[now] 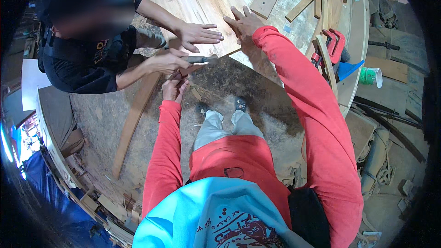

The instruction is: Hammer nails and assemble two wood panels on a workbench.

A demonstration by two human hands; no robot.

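Note:
My right hand (245, 24) rests on a pale wooden panel (193, 0), fingers spread and palm down near its right edge. Lower and to the left, my left hand (173, 89) has its fingers curled around a piece of reddish-brown wood (187, 70) at the near edge of the panel. Just above it, a co-worker's hand grips a grey hand tool (200, 59) whose exact kind I cannot make out. The co-worker's other hand (197, 36) lies open over the panel, between the tool and my right hand.
A co-worker in a dark shirt (82, 64) leans in from the left. On the right of the worktable lie wood strips (308, 0), a red clamp (334, 45) and a roll of green cord (369, 76). A long board (135, 126) lies on the dusty floor.

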